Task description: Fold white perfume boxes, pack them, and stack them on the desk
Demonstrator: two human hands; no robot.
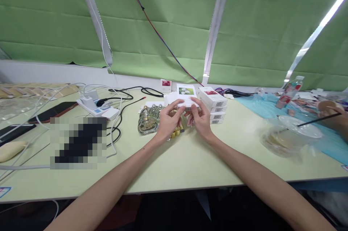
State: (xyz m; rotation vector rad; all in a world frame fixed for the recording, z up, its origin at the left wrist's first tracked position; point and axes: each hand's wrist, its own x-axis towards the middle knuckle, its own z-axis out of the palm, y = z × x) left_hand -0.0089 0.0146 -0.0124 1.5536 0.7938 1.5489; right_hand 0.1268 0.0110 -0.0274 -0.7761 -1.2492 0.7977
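A white box (186,97) with a picture of white flowers on green is held between both hands, its printed face towards me and a barcode along its lower end. My left hand (169,119) grips the left side with thumb and fingers. On the right side, my right hand (200,117) is closed around the box in the same way. Clear glass perfume bottles (147,124) stand just left of my left hand. Gold caps (177,132) lie below the hands, partly hidden. Beside my right hand is a stack of white boxes (212,97) with a red flower picture on top.
A small card with red flowers (165,85) stands at the back. Left are a power strip (98,106), tangled cables and phones (53,112). A lidded container in plastic (282,142) stands right, near a bottle (290,91), blue sheet (251,106) and another person's hand (337,115).
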